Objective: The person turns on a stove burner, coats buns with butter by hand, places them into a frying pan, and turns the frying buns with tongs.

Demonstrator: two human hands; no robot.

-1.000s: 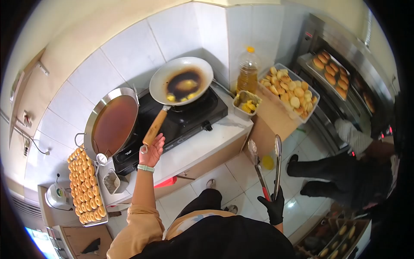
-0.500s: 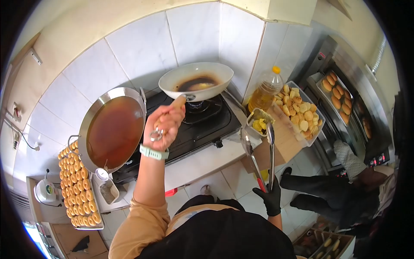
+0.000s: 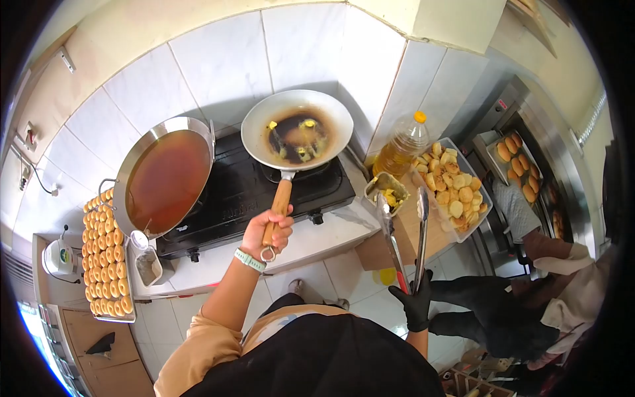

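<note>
My left hand (image 3: 268, 233) is wrapped round the wooden handle (image 3: 279, 202) of a pale frying pan (image 3: 297, 126). Melting yellow pieces and a dark brown patch lie inside the pan, which is over the right burner of the black stove (image 3: 245, 210). In a black glove, my right hand (image 3: 415, 306) grips metal tongs (image 3: 422, 245) by their lower end. The tongs point up with their arms apart, the left tip near a small metal container (image 3: 372, 190) of yellow pieces.
Left of the stove's middle sits a wide pan of reddish-brown liquid (image 3: 165, 182), beside a tray of ring-shaped pastries (image 3: 104, 261). At right are an oil bottle (image 3: 400, 147), a tub of bread pieces (image 3: 456, 192) and an oven. A person (image 3: 489, 304) stands there, one mitted hand at an oven tray.
My left hand has closed round the handle; the pan tilted, then came level again, its yellow pieces smaller and shifted. The other person's mitted hand has moved up to the oven tray.
</note>
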